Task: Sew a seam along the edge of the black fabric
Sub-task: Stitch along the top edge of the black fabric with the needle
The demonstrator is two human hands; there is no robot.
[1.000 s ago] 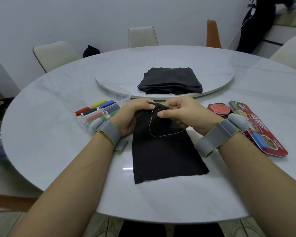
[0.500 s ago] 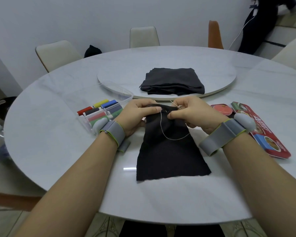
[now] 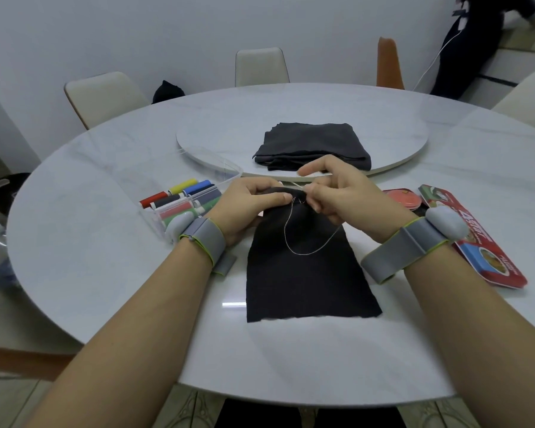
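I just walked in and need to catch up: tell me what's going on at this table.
A person is hand-sewing at a round white table. The left hand grips the far edge of the black fabric, while the right hand pinches what looks like the needle right at that edge. A loop of pale thread lies slack over the cloth, so a stitch seems mid-way. A box of thread spools sits to the left; folded dark cloth lies on the turntable.

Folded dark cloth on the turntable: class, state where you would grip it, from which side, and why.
Take the folded dark cloth at its near edge, coming low over the turntable rim from the sewer's side. It lies flat with its layers showing there, so fingers under and thumb on top should catch them all.
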